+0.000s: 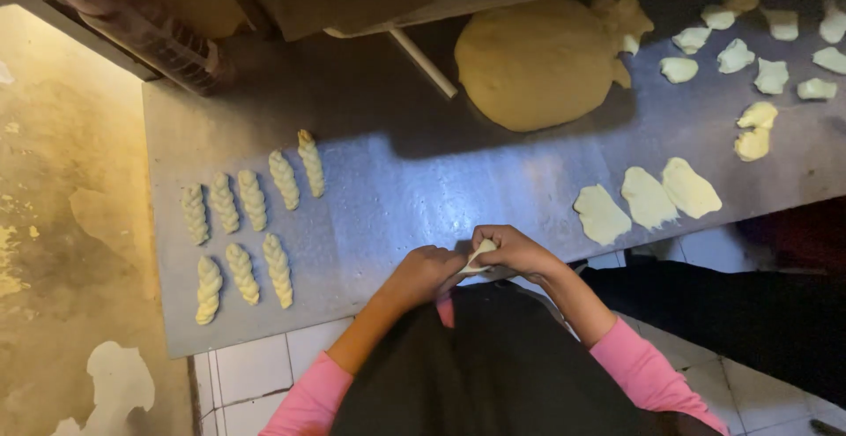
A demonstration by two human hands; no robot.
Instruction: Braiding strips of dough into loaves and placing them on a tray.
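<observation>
Both hands — left hand (427, 270), right hand (513, 249) — pinch a dough strip (480, 254) between them, probably twisting; keep tension even — match the twists (242, 224) left of them.

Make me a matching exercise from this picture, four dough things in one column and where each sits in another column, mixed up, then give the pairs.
Things
1. twisted dough pieces
2. big dough ball
3. three flattened dough pieces
4. dough strip

Places
A. pinched between the left hand and right hand
B. far side of the metal table, near the middle
C. two rows at the table's left end
D. side by side near the front edge, right of the hands

Pairs: 1-C, 2-B, 3-D, 4-A
</observation>
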